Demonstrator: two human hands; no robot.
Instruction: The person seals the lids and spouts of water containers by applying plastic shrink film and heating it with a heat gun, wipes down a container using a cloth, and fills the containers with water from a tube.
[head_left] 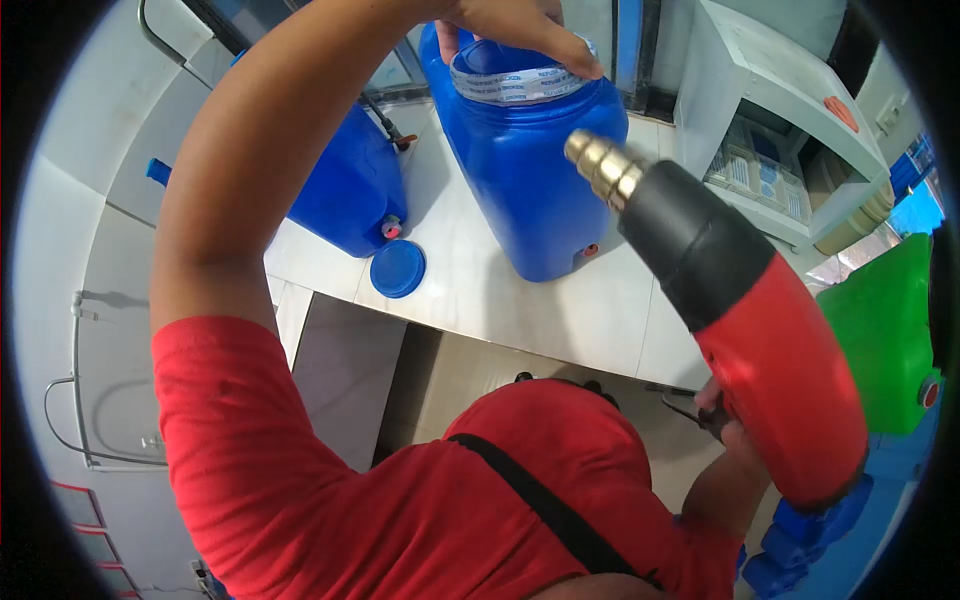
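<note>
My right hand [738,432] is closed around the handle of a red and black heat gun [765,330]. Its brass-coloured nozzle points up and left, towards a tall blue water jug [545,185] on the counter. A clear plastic seal band [525,87] with blue print circles the jug's wide blue top. My left hand [515,22] reaches over that top from above, its fingers and thumb gripping the band at opposite sides. Part of this hand is cut off by the frame's upper edge. Low on the jug is a small red-centred spout opening [590,250].
Another blue jug [350,185] stands to the left, partly behind my arm. Beside it, a round blue cap [398,268] lies on the white tiled counter [470,300]. A white cabinet [780,110] stands at the back right, with a green container [885,340] nearer me.
</note>
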